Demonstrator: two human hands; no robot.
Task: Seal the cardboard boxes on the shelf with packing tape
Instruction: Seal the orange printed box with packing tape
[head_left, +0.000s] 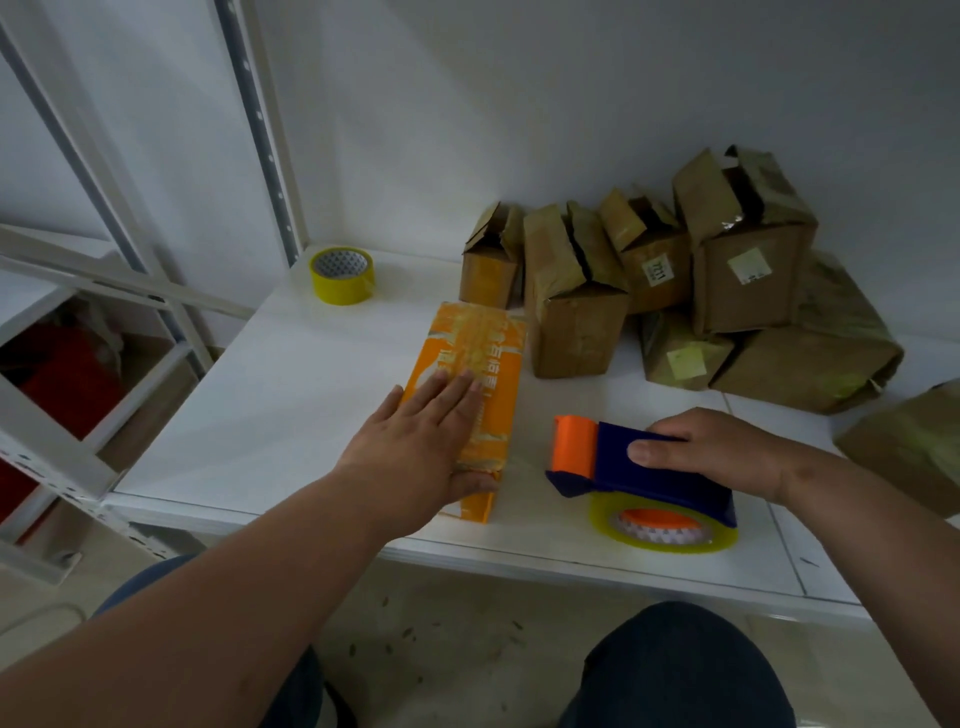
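Observation:
An orange box (480, 343) lies flat on the white shelf (291, 410), with a strip of clear tape along its top. My left hand (421, 441) presses flat on its near half, fingers straight and thumb along the near end. To the right, my right hand (727, 449) grips the handle of a blue and orange tape dispenser (639, 475), which rests on the shelf with its roll of yellowish tape (665, 530) near the front edge. Several brown cardboard boxes (571, 306) stand behind, some with their flaps open.
A spare roll of yellow tape (342, 275) sits at the back left of the shelf near the white upright post (260, 135). Another brown box (914, 447) lies at the far right. White shelving with red items stands to the left. My knees are below the shelf edge.

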